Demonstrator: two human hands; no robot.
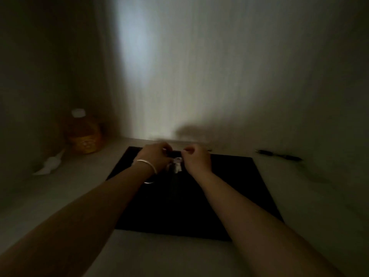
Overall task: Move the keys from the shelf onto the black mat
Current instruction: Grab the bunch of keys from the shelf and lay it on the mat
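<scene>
At the far left a crumpled white tissue (49, 164) lies on the pale table (83, 186), and just behind it an amber bottle (84, 134) with a white cap stands in the dim corner. Toward the middle, the black mat (229, 196) lies flat on the table. The left hand (154, 155), with a silver bracelet (145, 163) on its wrist, reaches over the mat's far part, fingers curled together, though what they pinch is too dark to tell. The keys (176, 164) hang between the two hands, low over the mat. The right hand (196, 158) is beside them, its fingers closed in a pinch. At the far right a dark pen (278, 155) lies on the table near the wall.
</scene>
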